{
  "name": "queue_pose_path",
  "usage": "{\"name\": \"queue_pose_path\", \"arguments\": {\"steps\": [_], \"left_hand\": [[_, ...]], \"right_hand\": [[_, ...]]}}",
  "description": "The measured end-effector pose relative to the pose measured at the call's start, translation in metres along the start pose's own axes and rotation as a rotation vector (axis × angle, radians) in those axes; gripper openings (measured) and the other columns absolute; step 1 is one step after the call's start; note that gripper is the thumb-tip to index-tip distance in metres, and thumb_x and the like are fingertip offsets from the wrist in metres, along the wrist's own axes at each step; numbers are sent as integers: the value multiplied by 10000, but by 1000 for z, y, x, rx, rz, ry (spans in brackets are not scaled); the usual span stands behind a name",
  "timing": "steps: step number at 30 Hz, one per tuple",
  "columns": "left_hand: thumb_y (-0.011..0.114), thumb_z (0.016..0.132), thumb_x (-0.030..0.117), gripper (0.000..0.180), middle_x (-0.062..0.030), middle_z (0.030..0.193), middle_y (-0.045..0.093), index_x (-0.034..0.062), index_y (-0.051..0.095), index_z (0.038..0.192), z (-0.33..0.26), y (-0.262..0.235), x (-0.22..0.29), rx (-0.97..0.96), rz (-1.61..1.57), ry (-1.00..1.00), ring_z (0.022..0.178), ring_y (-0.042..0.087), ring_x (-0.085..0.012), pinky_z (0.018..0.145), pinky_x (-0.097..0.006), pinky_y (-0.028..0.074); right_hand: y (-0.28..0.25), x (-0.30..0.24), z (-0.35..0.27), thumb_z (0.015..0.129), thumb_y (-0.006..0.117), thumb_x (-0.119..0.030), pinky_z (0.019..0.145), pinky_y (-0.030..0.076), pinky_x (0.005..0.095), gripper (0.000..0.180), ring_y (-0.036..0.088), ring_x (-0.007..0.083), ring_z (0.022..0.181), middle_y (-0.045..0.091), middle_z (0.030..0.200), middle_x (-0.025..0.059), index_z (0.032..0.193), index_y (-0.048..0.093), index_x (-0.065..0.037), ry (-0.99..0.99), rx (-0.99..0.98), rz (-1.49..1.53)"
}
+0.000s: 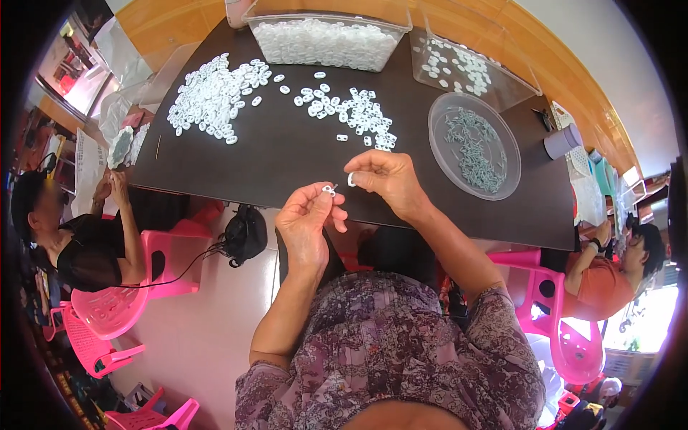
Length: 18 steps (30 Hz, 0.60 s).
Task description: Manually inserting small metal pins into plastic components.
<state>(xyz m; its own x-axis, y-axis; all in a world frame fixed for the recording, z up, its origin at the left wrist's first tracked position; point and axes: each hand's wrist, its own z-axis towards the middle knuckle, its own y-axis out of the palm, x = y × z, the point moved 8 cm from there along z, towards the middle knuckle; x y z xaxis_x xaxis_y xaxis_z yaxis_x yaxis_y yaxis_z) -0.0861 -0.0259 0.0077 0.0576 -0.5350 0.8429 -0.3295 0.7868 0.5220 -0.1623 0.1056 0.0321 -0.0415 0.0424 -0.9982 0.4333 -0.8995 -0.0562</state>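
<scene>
At the near edge of the worktop [251,165], we pinch a small white two-holed piece [329,190] in our left hand [305,219] and a white oval piece [351,180] in our right hand [390,179]. The white oval piece lies just right and slightly far of the other, apart from it, its long axis seeming to run near to far.

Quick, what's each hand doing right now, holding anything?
Left hand: closed, pinching a small white plastic piece with holes.
Right hand: closed, pinching a small white rounded plastic piece.
</scene>
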Motion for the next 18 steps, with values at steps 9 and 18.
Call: {"name": "queue_pose_path", "arguments": {"steps": [9,18], "left_hand": [[566,890,78,165,-110,782,624,-68,586,965,-5,10,-3,-42,68,48,569,569,-121,463,-231,466],[559,891,69,156,-96,760,613,-71,586,954,-6,16,-4,-67,95,39,563,564,-120,449,-231,459]], "right_hand": [[0,-10,-19,816,617,-31,698,442,221,151,545,63,736,604,835,7,957,666,-21,-135,-14,-172],[6,-33,-28,770,651,-35,533,389,238,97,502,80,667,574,742,12,867,661,-37,-352,33,-476]]}}
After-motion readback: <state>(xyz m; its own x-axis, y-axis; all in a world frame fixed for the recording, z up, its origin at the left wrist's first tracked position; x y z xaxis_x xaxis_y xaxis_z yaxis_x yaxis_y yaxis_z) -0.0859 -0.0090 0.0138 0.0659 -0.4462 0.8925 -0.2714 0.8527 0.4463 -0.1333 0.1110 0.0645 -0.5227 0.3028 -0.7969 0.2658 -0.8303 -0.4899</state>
